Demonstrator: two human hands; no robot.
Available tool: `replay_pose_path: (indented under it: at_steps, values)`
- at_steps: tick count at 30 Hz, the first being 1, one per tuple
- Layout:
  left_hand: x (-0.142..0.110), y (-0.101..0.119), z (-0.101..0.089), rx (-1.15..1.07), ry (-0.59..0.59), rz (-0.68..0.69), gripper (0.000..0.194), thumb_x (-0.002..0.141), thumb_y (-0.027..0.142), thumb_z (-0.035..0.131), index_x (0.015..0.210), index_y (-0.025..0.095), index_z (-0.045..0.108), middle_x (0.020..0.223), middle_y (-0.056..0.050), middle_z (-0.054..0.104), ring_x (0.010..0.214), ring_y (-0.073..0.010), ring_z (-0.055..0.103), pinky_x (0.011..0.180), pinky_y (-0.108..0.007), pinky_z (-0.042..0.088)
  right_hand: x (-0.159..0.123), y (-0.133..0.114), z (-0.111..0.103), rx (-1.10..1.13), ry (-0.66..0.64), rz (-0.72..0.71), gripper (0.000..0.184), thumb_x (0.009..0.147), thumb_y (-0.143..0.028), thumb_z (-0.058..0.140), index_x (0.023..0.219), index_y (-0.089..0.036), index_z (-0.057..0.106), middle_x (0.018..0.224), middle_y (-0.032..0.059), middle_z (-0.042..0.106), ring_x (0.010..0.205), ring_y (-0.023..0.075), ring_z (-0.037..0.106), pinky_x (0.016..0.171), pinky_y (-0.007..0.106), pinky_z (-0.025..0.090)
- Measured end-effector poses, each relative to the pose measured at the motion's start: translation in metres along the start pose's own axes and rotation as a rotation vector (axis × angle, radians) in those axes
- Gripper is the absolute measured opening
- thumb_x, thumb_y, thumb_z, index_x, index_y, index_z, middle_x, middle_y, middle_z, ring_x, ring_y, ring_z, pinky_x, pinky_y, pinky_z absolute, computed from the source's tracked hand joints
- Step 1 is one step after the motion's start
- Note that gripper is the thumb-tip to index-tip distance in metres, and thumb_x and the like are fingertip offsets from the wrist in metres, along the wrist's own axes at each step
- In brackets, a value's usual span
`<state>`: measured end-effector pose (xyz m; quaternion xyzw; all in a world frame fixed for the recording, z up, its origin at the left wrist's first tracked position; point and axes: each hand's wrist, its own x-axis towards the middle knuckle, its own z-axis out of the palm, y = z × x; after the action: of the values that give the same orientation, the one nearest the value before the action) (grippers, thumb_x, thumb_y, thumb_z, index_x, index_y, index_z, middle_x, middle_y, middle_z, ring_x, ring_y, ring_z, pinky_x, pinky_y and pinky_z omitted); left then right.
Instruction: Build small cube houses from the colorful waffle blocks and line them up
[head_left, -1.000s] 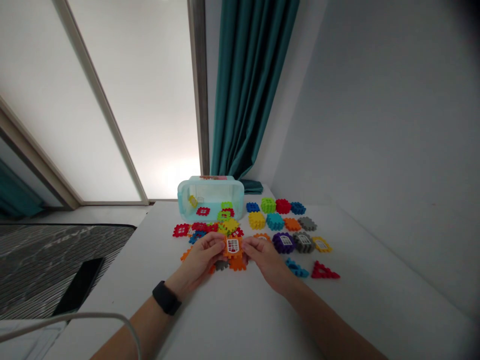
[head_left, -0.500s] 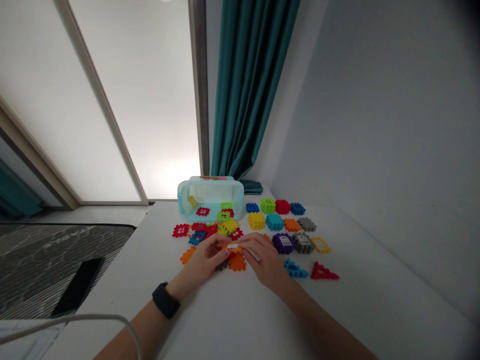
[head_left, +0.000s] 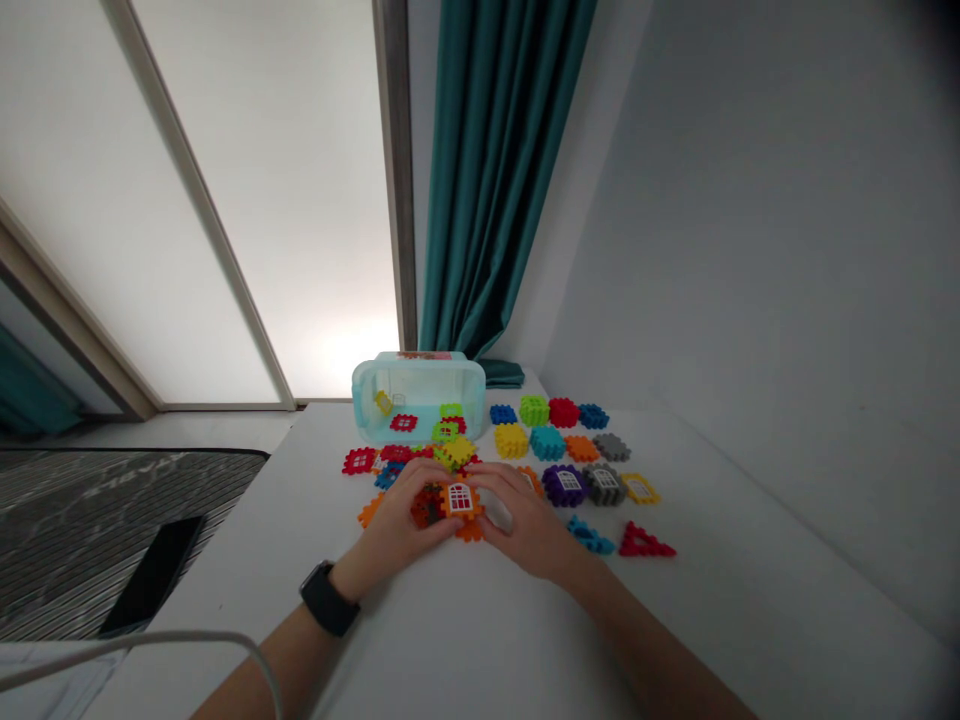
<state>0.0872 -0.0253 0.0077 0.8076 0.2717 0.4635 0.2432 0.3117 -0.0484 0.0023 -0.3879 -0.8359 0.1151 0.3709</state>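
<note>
My left hand and my right hand meet low in the middle of the white table. Between them stands an orange interlocking plastic block with a white window. A dark red block sits against its left side, under my left fingers. My right fingertips press the orange block's right edge. An orange block lies under the held piece. Several bright blocks, including a purple window block, lie spread around both hands.
A clear blue plastic box lies on its side at the table's far end, with a few blocks inside. A black phone rests on a dark striped surface left of the table. A white cable crosses the lower left. A wall runs along the right.
The orange window block has turned from edge-on back to facing me. A dark red block now shows beside it. My hands have drawn closer around it.
</note>
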Motion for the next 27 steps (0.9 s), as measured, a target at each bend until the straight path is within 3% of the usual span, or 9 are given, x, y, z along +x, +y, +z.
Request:
replay_pose_path:
  at_steps: [6,11,27]
  values:
    - [-0.004,-0.003,0.0,0.048,-0.011,0.017,0.033,0.086,0.029,0.075,0.115,0.024,0.059,0.116,-0.008,0.064,0.11,-0.0237,0.061,0.097,-0.041,0.051,0.0,-0.001,-0.002,-0.003,-0.015,0.004,0.036,0.091,-0.025,0.068,0.126,-0.027,0.058,0.134,0.0085,0.063,0.127,0.0253,0.057,0.109,0.048,0.047]
    - [-0.006,-0.006,0.001,0.196,0.003,0.012,0.049,0.084,0.031,0.076,0.128,0.024,0.055,0.127,-0.013,0.059,0.12,-0.0285,0.057,0.102,-0.047,0.049,0.001,0.001,-0.003,-0.021,0.037,-0.031,0.034,0.093,-0.025,0.065,0.126,-0.026,0.057,0.132,0.0098,0.064,0.126,0.026,0.057,0.109,0.05,0.046]
    - [-0.006,-0.011,-0.008,0.406,-0.047,0.057,0.042,0.085,0.035,0.074,0.124,0.024,0.062,0.13,-0.014,0.058,0.12,-0.0308,0.057,0.103,-0.05,0.05,0.002,-0.003,0.0,-0.102,0.043,-0.068,0.034,0.092,-0.018,0.059,0.125,-0.025,0.06,0.133,0.0103,0.064,0.126,0.0263,0.057,0.108,0.051,0.047]
